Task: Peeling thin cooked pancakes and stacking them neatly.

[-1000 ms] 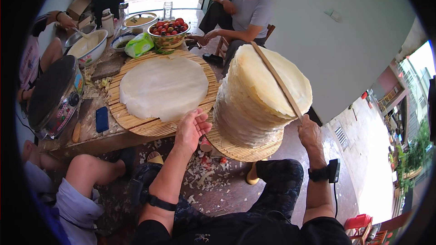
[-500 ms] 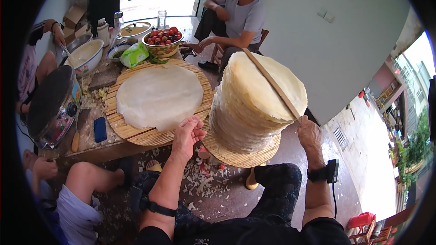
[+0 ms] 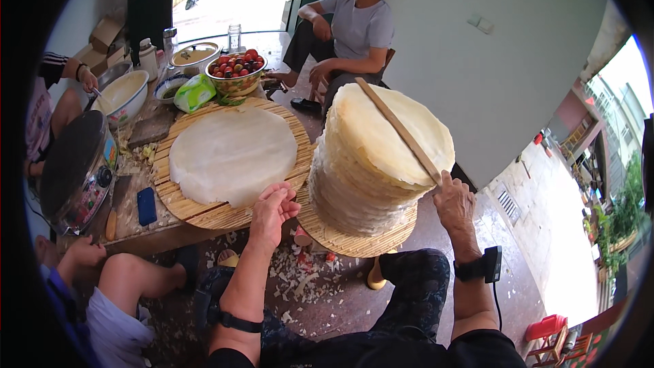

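Note:
A tall stack of thin round flatbreads [image 3: 371,170] stands to the right of centre on a round slatted board. My right hand [image 3: 455,206] is closed around the near end of a flat wooden stick [image 3: 398,126], which lies slantwise across the top sheet. One thin, pale flatbread [image 3: 234,153] lies spread on another round slatted board [image 3: 197,217] on the table. Just off that board's near edge hovers my left hand [image 3: 274,217], its fingers loosely curled and a little apart, with nothing visible in it.
A round dark griddle [image 3: 76,163] stands at left, near a phone [image 3: 146,206] and a wood-handled knife [image 3: 111,223]. Behind are a batter bowl [image 3: 129,99] and a bowl of red fruit [image 3: 237,71]. One person sits beyond the stack; others sit at left. Scraps litter the floor.
The whole view has shifted slightly. The stick still lies across the stack in my right hand. My left hand stays near the board's edge, its fingers slightly changed.

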`<action>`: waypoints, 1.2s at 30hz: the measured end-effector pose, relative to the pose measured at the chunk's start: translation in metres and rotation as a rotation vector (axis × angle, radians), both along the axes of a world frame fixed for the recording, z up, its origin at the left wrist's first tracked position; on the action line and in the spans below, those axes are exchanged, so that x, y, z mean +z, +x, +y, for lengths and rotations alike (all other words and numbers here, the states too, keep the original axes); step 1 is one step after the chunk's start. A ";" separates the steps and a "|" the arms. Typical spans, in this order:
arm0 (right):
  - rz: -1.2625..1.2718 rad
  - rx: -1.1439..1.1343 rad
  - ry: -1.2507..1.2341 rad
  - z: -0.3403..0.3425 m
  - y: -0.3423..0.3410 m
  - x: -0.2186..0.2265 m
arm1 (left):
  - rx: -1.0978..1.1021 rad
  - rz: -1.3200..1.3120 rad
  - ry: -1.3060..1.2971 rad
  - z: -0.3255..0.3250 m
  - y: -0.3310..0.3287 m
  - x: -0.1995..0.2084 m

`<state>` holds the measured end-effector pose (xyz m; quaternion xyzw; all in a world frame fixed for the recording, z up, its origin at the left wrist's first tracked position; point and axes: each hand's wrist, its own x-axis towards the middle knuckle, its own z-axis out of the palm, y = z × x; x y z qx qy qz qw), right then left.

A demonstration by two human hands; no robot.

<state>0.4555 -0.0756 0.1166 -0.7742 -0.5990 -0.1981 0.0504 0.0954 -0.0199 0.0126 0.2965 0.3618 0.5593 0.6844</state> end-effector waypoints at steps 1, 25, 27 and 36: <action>0.001 -0.003 0.003 0.000 0.000 -0.001 | 0.005 0.001 -0.002 0.000 0.000 0.000; -0.065 0.068 0.187 0.003 0.011 -0.014 | -0.021 0.018 -0.029 0.006 0.016 0.002; -0.108 0.249 0.332 0.001 0.002 -0.007 | -0.025 0.020 -0.030 0.008 0.017 0.001; 0.248 0.622 -0.071 -0.001 -0.059 -0.028 | 0.102 0.007 0.004 0.016 0.010 0.009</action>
